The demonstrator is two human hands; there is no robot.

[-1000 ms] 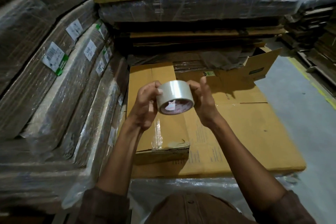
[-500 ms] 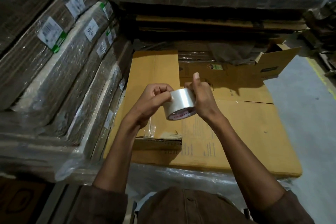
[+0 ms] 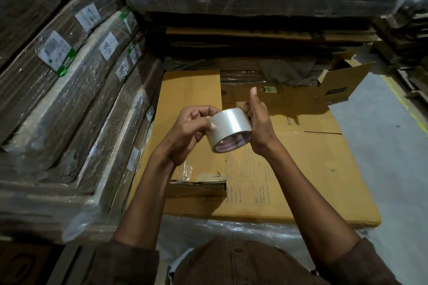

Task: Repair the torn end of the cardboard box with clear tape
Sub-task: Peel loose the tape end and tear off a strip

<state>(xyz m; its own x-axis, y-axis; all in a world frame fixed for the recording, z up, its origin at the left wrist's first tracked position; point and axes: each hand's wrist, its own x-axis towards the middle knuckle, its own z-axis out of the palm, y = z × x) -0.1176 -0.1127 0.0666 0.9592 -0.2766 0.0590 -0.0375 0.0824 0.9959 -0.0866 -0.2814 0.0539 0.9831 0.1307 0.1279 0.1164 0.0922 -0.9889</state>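
- Change vs. a second ago: view has tipped and closed in; roll now sits lower against the box, turned so its side wall shows broad and the printed core less; right thumb has come up off the roll and points upward. Read as: roll being turned to hunt the free tape end; no strip pulled yet, so repair not started
- Bundles [image 3: 76, 104], far left: flat cardboard stacks in crinkled clear film, white labels with green tabs, ribbed edges showing through
- Left hand [image 3: 188, 131]: fingers curled against the roll's left side, thumb tip pressed on the tape surface as if feeling for the edge; grasping the roll
- Tear [image 3: 208, 178], below the left hand: near end of the narrower top sheet, ragged pale paper peeled back, corrugated flutes exposed along the cut edge; a scrap of old clear tape, wrinkled, just to its left
- Roll [image 3: 229, 131]: clear tape, glossy grey sheen, short wide cylinder, core with red print; held in the air between both hands, above the box and beyond the tear, touching neither
- Right hand [image 3: 257, 127]: fingers wrapped round the roll's right side, thumb free; grasping the roll
- Box [image 3: 301, 169]: flattened, matte tan, creased, faint print, lying on film-wrapped stock
- Floor [image 3: 382, 146], right: smooth grey, yellow line at the edge
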